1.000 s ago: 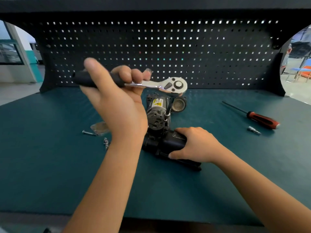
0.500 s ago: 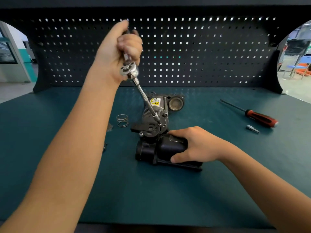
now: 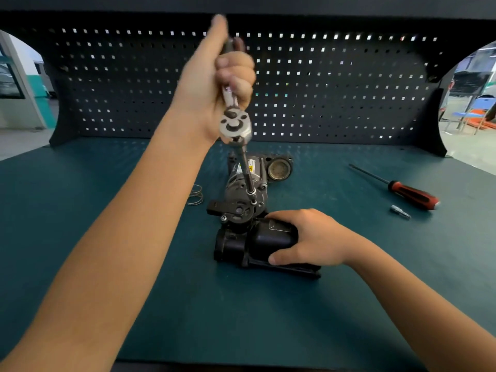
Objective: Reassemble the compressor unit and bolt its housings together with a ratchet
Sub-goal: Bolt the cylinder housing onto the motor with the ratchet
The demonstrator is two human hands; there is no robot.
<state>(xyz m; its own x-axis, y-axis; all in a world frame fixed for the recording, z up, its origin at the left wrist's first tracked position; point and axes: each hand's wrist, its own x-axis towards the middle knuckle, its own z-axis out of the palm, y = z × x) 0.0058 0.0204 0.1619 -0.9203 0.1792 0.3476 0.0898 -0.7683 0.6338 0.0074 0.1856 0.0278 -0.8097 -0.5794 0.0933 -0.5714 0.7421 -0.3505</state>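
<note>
Left hand point(image 3: 214, 84) motion-blurred, its grip hiding ratchet point(image 3: 234, 124) handle; spring point(image 3: 196, 196) partly occluded; right hand point(image 3: 311, 237) covers compressor unit point(image 3: 236, 208) near-right.

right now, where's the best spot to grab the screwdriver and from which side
Take the screwdriver by its thick red-and-black handle, coming from above on the right. It lies flat on the mat, handle toward the right edge, thin shaft pointing away to the left. A bit lies just in front of it, so avoid that side.

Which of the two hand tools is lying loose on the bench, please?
The screwdriver, right of the compressor; nobody touches it. The ratchet is gripped in the left hand, raised above the bench.
</note>
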